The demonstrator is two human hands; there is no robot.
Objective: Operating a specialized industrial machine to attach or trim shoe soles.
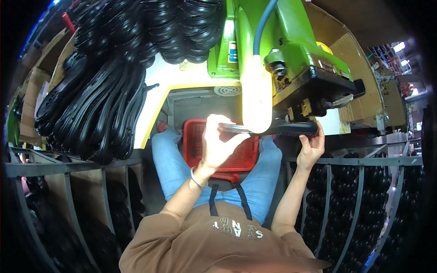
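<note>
A black shoe sole is held roughly level under the head of a green machine. My left hand grips its left end, thumb below and fingers above. At the right end, my right hand pinches the sole between thumb and fingers. The machine's white, rounded arm hides part of the sole's left half. Just above the sole is the dark working head; I cannot tell whether the two touch.
Black soles are piled on the white, yellow-edged table at left. A red basket sits between my legs. Metal racks holding black soles flank me. A cardboard box stands right of the machine.
</note>
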